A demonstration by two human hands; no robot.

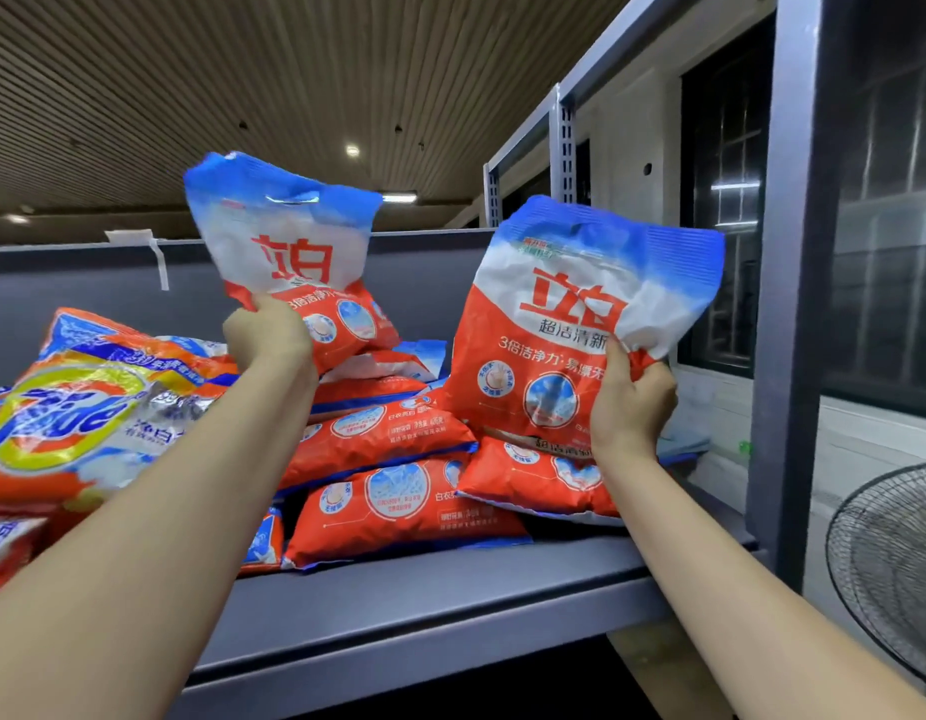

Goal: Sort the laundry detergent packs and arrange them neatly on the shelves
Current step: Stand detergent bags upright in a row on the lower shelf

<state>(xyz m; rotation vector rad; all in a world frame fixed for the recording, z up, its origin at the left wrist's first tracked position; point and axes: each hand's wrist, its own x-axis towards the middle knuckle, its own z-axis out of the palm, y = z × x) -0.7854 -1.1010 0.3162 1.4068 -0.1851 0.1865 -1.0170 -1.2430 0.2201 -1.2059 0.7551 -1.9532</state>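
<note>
The left hand (pixel 267 339) grips the lower left corner of a red, white and blue detergent pack (pixel 289 252), its fingers curled round the crumpled edge, and holds that pack upright in the air. The pack's blue top leans a little to the left above the hand, and large red characters run across its white middle. The right hand (pixel 632 402) grips a second pack of the same brand (pixel 570 324) at its lower right edge, thumb on the front and fingers folded behind. This pack also stands upright, with its bottom resting on or just above the packs lying below it; which of the two cannot be told.

Below and between the two hands lies a heap of the same red packs (pixel 393 459), flat and overlapping on the grey shelf (pixel 424 589). One lies directly under the right hand's pack, and several more are stacked under the left hand's pack. To the left of the left forearm, orange and yellow Tide packs (pixel 71 407) are piled on the same shelf, the topmost tilted with its round logo facing up.

Behind the held packs runs the shelf's grey back panel (pixel 86 288), with a strip of white tape near its top edge. To the right of the right hand stands a grey shelf upright (pixel 783 304), and beyond it, lower down, part of a fan's wire guard (pixel 887 563) shows.
</note>
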